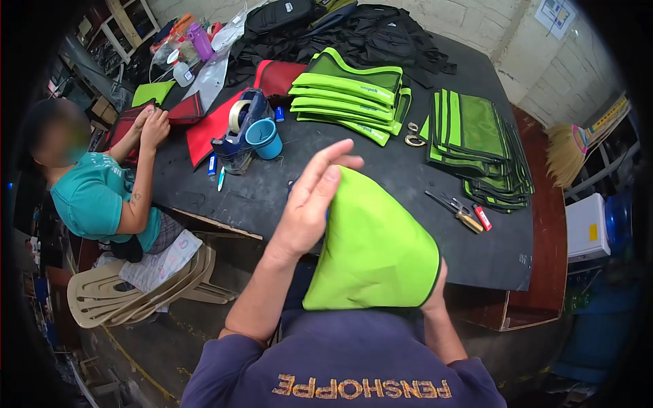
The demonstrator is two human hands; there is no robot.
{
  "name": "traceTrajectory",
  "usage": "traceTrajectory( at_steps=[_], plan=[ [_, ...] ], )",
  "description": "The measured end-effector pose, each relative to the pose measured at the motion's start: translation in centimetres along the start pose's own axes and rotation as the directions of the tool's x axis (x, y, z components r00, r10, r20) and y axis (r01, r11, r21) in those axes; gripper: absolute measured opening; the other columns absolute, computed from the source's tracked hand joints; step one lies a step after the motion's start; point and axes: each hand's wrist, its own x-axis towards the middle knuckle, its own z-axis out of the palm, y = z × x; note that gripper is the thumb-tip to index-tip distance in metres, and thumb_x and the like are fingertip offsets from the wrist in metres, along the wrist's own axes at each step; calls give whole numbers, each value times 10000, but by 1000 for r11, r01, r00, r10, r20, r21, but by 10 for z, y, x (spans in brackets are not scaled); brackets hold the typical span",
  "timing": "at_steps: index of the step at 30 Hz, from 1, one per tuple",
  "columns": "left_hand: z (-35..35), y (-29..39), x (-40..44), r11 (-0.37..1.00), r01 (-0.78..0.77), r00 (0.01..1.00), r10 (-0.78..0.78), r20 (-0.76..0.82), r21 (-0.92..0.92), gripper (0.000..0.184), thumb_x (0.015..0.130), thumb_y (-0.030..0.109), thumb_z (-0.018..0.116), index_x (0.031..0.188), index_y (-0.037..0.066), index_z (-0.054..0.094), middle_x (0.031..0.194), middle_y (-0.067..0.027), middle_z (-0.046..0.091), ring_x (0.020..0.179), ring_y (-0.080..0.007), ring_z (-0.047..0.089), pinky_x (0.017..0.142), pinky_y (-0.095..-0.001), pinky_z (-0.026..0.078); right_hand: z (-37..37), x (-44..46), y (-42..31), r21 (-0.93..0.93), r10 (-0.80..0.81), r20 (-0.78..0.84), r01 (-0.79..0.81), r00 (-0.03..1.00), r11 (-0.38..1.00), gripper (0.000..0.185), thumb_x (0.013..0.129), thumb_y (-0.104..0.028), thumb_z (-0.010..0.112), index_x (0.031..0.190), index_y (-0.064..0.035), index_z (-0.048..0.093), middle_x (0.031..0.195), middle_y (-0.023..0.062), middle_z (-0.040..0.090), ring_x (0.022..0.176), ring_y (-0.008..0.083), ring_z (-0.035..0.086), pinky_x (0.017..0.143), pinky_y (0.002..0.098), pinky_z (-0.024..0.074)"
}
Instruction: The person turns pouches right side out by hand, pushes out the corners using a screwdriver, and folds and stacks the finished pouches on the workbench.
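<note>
A lime-green fabric pouch (pixel 374 238) with dark edging is held up in front of my chest, its narrow corner pointing away from me. My left hand (pixel 306 204) is raised at the pouch's upper left side. Its fingers are stretched out and the thumb lies against or just beside the fabric. At the dark-edged right side, my right hand (pixel 437 289) grips the pouch; most of its fingers are hidden behind the cloth. Beyond, on the black table (pixel 320 149), lies a stack of lime-green mesh pouches (pixel 347 95), with another pile of green mesh pouches (pixel 476 136) to the right.
A tape dispenser (pixel 238 126) and blue cup (pixel 264 139) stand left of centre. A screwdriver (pixel 466 219) and red lighter (pixel 482 217) lie at right. Black bags (pixel 381 41) cover the far end. A co-worker (pixel 102 183) handles red fabric at left, beside stacked chairs (pixel 136 292).
</note>
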Motion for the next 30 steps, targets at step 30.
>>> traceTrajectory(
  at_steps=[30],
  plan=[
    [5,20,5,973,-219,940,193,280,66,414,1071,329,646,1289,-23,648,1143,-94,730,977,-81,640,871,-257,518,-4,35,-22,182,134,-395,-66,909,981,438,797,-83,909,1154,4,669,1076,97,717,1019,200,686,923,346,551]
  ],
)
